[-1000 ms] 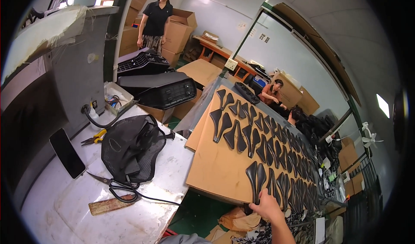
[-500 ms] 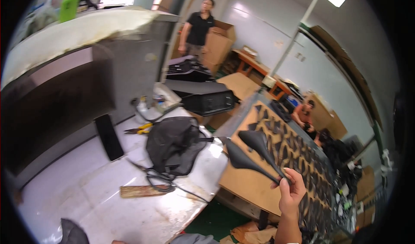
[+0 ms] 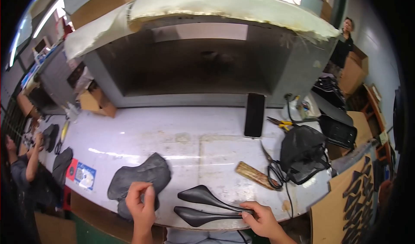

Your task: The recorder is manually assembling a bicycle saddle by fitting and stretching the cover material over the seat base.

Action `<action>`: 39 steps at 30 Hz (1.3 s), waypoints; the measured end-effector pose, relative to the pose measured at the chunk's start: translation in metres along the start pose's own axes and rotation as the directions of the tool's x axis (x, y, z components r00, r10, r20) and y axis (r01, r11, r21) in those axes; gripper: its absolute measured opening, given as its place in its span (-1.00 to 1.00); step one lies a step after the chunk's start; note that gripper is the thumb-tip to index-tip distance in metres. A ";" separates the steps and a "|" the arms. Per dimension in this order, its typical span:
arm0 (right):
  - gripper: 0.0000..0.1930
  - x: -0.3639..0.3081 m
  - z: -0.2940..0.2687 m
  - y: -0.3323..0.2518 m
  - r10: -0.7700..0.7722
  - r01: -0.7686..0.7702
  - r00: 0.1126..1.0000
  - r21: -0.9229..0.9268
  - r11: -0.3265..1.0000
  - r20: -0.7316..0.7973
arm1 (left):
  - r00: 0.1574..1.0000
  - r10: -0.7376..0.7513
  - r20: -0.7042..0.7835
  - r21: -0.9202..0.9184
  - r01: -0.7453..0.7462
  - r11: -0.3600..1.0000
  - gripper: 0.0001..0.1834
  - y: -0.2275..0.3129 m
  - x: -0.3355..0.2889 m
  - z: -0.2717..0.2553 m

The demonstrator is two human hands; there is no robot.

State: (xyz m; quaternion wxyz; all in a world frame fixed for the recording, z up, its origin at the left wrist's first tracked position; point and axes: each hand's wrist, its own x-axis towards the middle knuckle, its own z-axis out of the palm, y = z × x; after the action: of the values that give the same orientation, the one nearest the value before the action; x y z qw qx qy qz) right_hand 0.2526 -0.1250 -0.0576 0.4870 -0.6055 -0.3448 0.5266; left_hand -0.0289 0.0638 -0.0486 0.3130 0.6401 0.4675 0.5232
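Two long black pieces (image 3: 201, 195), each a smooth leaf shape narrowing to a thin stem, are pinched at their stems in my right hand (image 3: 258, 219). They lie side by side above the table's near edge, broad ends to the left. My left hand (image 3: 142, 201) has its fingers curled over the near part of some dark grey sheet pieces (image 3: 142, 173). These look soft and overlap on the white table. Whether those fingers hold anything is hidden.
To the right lie scissors (image 3: 273, 168), a worn wooden strip (image 3: 255, 175), a black mesh-sided bag (image 3: 304, 149), yellow-handled pliers (image 3: 281, 123) and a phone (image 3: 254, 114). A grey open-fronted hood (image 3: 190, 99) stands behind. One person (image 3: 26, 166) works at left; another (image 3: 343, 45) stands at far right.
The view has swung left from the board of black pieces to the table. My right hand has brought the two black pieces over the table's near edge. My left hand has come fully into view.
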 end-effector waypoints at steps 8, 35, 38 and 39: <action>-0.61 0.017 0.004 -0.027 -0.632 0.392 0.774 -0.746 0.539 -0.050 | 0.835 0.246 0.492 0.615 -0.534 0.580 -0.82 0.010 0.024 0.007; -0.81 0.141 0.141 -0.057 -0.586 0.746 0.651 -0.548 0.379 0.482 | 0.963 -0.045 0.266 0.391 -0.065 0.918 -0.92 -0.021 0.026 -0.024; -0.76 0.161 0.163 -0.049 -0.608 0.798 0.540 -0.584 0.149 0.582 | 0.963 -0.092 0.251 0.392 -0.014 0.920 -0.89 -0.022 0.026 -0.031; -0.82 0.163 0.166 -0.047 -0.589 0.784 0.520 -0.619 0.042 0.619 | 0.965 -0.092 0.246 0.387 -0.011 0.922 -0.89 -0.022 0.027 -0.032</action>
State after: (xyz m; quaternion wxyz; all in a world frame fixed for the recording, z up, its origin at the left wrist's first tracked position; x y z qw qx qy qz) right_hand 0.1291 0.0775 -0.0576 0.2654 -0.4586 -0.8476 0.0301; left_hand -0.0648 0.0939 -0.0499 0.2506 0.7421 0.5293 0.3262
